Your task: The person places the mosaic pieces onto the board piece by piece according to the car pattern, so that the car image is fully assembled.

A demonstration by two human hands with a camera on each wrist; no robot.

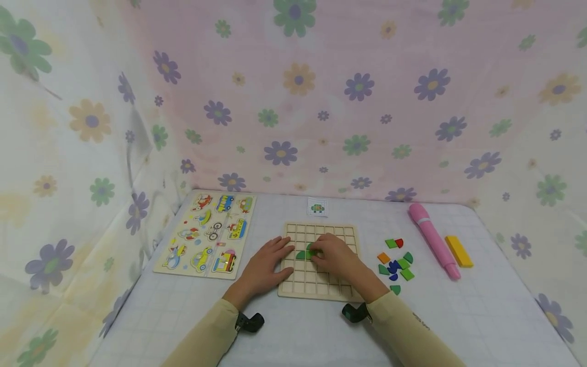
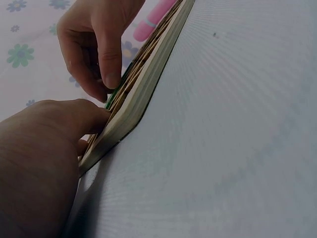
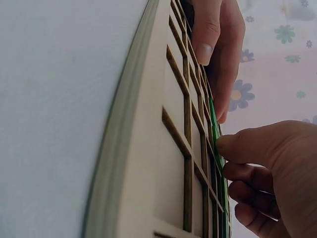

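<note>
A wooden grid board lies flat in the middle of the table. My left hand rests at its left edge, fingers spread, thumb and fingertips touching the frame. Over the board's centre, my right hand pinches a green piece between thumb and fingers, low against the grid; the fingers partly cover it. Just left of that piece, a green quarter-round piece sits in the grid. Seen from the right wrist, green pieces line up along the grid beside the right thumb.
Loose green, blue, orange and red pieces lie right of the board. Beyond them are a pink pen-shaped object and a yellow block. A picture puzzle board lies left. Behind the grid is a small pattern card.
</note>
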